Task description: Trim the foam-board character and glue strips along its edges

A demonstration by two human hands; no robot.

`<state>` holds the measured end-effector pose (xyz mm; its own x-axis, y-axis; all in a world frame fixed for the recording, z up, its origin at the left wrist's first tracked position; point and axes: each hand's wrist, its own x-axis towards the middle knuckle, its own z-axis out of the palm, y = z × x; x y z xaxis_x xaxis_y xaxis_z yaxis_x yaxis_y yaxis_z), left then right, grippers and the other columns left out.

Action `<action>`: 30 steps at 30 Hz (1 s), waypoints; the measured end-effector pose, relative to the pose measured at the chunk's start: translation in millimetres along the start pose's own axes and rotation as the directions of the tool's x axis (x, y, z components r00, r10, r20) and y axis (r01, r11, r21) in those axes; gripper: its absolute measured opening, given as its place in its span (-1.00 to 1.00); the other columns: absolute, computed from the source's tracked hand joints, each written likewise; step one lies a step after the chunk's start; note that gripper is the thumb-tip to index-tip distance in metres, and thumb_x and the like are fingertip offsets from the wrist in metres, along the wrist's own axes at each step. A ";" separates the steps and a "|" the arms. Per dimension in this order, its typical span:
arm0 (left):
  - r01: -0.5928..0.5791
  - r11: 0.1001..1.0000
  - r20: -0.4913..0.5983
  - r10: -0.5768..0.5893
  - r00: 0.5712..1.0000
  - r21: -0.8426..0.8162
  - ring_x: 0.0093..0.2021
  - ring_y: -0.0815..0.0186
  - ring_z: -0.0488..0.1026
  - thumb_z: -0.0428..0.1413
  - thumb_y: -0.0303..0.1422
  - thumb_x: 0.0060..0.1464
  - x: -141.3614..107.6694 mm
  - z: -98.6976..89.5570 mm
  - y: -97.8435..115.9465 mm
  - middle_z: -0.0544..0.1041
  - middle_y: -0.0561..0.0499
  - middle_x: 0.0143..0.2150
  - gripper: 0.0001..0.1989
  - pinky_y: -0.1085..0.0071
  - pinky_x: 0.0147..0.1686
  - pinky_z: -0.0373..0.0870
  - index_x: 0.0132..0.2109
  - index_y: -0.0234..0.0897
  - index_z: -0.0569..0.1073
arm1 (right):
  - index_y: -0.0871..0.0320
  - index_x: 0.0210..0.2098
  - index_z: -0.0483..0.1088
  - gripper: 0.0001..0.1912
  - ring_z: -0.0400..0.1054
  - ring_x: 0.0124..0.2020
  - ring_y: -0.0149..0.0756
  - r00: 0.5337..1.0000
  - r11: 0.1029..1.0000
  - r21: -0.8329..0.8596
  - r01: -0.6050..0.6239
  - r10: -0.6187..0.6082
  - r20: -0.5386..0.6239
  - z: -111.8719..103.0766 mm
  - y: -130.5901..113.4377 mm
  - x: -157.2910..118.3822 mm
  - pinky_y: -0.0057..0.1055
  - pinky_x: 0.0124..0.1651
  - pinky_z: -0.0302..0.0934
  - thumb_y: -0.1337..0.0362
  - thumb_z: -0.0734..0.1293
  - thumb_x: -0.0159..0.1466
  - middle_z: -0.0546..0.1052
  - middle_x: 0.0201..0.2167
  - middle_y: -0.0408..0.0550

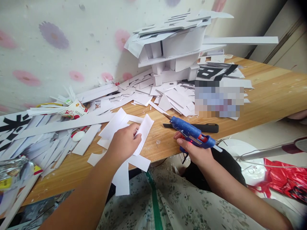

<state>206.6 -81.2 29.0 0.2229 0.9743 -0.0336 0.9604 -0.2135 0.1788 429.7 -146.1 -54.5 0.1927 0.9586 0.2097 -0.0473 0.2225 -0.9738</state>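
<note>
My left hand (pixel 126 140) is closed on a folded white board piece (pixel 144 132), thumb on its near face, over the front part of the table. More white pieces lie beneath and around that hand, one of them (pixel 122 180) jutting past the table edge. In my right hand (pixel 192 147) is a blue glue gun (pixel 188 127), its nozzle aimed up and left toward the scraps. A red light glows on its body. Behind the gun a black cutter (pixel 207 128) lies on the wood. The gun's tip and the folded piece are apart.
A white board model (pixel 177 48) of several levels stands at the back. White scraps (pixel 172 97) surround its base and pile up at left, beside a tipped paper cup (pixel 76 109). The wooden table (pixel 268 83) extends right. A red bag (pixel 285 179) lies low at right.
</note>
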 end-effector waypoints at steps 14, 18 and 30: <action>-0.010 0.999 0.015 0.009 1.000 0.040 -0.49 0.27 0.34 -0.03 -0.26 0.07 1.1 1.5 2.2 0.40 0.08 -0.51 -0.85 0.39 -0.46 0.07 -0.27 -0.17 0.38 | 0.05 -0.39 0.47 -0.87 0.45 -0.37 -0.24 1.000 0.999 0.033 -0.018 0.018 -0.003 1.7 -3.7 0.1 -0.32 -0.30 0.37 0.16 0.44 0.09 0.55 -0.40 -0.12; 0.001 0.999 0.009 -0.002 1.000 0.045 -0.48 0.25 0.36 -0.04 -0.26 0.08 0.3 1.0 4.7 0.42 0.08 -0.51 -0.80 0.39 -0.45 0.11 -0.20 -0.18 0.41 | 0.05 -0.40 0.47 -0.88 0.44 -0.38 -0.24 1.000 1.000 0.029 -0.007 0.007 0.012 1.6 -2.8 0.8 -0.32 -0.30 0.38 0.17 0.44 0.09 0.55 -0.41 -0.12; -0.031 0.994 -0.009 0.032 0.999 0.108 -0.31 0.14 0.48 -0.08 -0.28 0.11 -0.5 6.2 5.3 0.56 -0.03 -0.33 -0.46 0.34 -0.31 0.25 0.25 -0.19 0.31 | 0.07 -0.42 0.47 -0.88 0.43 -0.37 -0.25 1.000 1.000 0.003 0.019 -0.019 -0.001 2.2 -6.7 1.1 -0.34 -0.32 0.36 0.18 0.43 0.09 0.54 -0.42 -0.10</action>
<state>212.6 -83.3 23.9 0.2516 0.9676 -0.0190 0.9656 -0.2497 0.0728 428.2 -146.1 -47.5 0.1942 0.9540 0.2284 -0.0465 0.2415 -0.9693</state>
